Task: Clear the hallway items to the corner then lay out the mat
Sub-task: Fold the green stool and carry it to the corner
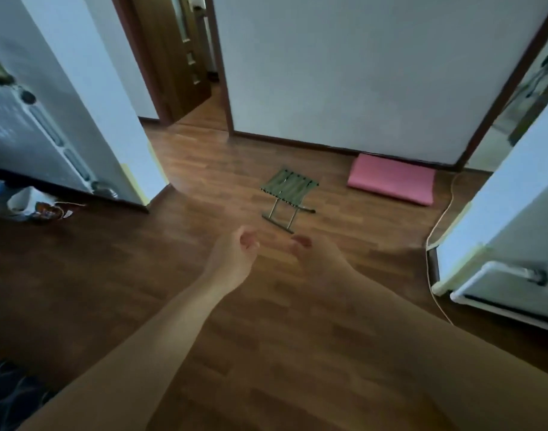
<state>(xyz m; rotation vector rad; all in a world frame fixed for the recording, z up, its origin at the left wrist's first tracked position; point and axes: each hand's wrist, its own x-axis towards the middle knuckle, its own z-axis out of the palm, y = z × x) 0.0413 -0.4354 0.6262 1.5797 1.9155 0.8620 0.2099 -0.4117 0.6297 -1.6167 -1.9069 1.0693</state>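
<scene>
**Mat and stool up ahead**

The pink mat (391, 179) lies folded against the far wall (360, 73). The green folding stool (289, 185) stands near it on the floor (201, 172). My left hand (235, 255) and right hand (308, 247) are stretched forward, fingers loosely curled, holding nothing.

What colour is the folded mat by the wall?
Pink; the mat shows best in the head view.

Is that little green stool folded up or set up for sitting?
Set up. The green stool stands on its metal legs on the wooden floor, with its strap seat stretched flat on top.
</scene>
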